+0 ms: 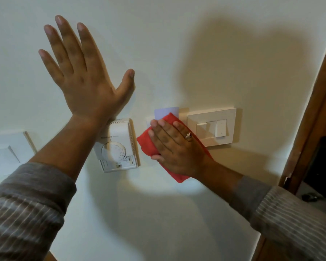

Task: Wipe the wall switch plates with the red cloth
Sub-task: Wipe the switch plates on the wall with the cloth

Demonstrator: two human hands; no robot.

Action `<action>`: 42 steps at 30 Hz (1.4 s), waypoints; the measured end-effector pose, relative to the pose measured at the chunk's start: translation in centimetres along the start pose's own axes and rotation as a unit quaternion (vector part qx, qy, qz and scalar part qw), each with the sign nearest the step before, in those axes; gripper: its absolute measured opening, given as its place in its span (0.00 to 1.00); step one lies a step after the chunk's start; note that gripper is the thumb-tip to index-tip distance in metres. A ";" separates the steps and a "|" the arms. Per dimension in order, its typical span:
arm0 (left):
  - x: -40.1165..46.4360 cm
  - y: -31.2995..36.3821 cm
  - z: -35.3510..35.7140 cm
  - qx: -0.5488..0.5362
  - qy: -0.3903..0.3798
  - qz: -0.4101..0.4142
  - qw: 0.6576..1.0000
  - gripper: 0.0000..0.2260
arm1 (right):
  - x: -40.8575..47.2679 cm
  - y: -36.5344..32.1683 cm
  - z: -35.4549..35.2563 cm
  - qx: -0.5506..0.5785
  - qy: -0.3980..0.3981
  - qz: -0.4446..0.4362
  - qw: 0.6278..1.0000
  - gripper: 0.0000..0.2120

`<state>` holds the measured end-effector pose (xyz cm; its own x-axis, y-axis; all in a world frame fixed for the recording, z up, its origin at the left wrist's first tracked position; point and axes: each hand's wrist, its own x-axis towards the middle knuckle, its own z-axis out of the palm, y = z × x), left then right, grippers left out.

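Note:
My right hand (174, 147) presses the folded red cloth (146, 142) flat against the wall, over a small plate that holds a pale card (166, 113); most of that plate is hidden. A white switch plate (212, 127) with two rockers sits just to the right of the cloth, touching its edge. My left hand (83, 76) lies flat on the bare wall up left, fingers spread, holding nothing.
A white dial thermostat (119, 147) is mounted between my two arms, left of the cloth. Another white plate (9, 151) shows at the far left edge. A brown wooden door frame (312, 113) runs down the right side.

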<state>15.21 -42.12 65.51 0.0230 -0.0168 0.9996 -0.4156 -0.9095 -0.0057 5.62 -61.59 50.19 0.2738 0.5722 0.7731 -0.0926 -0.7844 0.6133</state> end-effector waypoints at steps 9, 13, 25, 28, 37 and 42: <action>-0.1 0.2 -0.7 -0.018 -0.022 0.024 0.999 0.45 | -2.9 2.0 -0.6 0.035 -0.043 -0.101 0.993 0.32; 0.0 0.0 -0.2 -0.022 -0.015 0.021 0.999 0.44 | -1.6 0.2 -0.1 0.003 -0.041 -0.088 0.995 0.32; 0.0 0.1 0.4 -0.018 -0.013 0.015 1.000 0.45 | -0.4 0.2 0.0 -0.001 -0.018 -0.036 0.999 0.37; -0.1 -0.1 0.5 -0.019 -0.013 0.016 1.000 0.45 | -0.7 -0.1 0.2 -0.001 -0.032 -0.079 0.996 0.35; 0.0 0.1 0.4 -0.019 -0.008 0.012 1.000 0.44 | 0.0 0.2 0.0 -0.023 -0.021 -0.005 0.999 0.36; -0.2 -0.1 0.1 -0.024 -0.014 0.021 0.999 0.44 | -2.1 1.7 -0.2 0.031 -0.043 -0.162 0.985 0.30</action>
<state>15.32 -42.07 65.32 0.0291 -0.0662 0.9974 -0.4596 -0.8870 -0.0454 4.69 -64.10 49.60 0.3591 0.7748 0.5204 0.0717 -0.5788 0.8123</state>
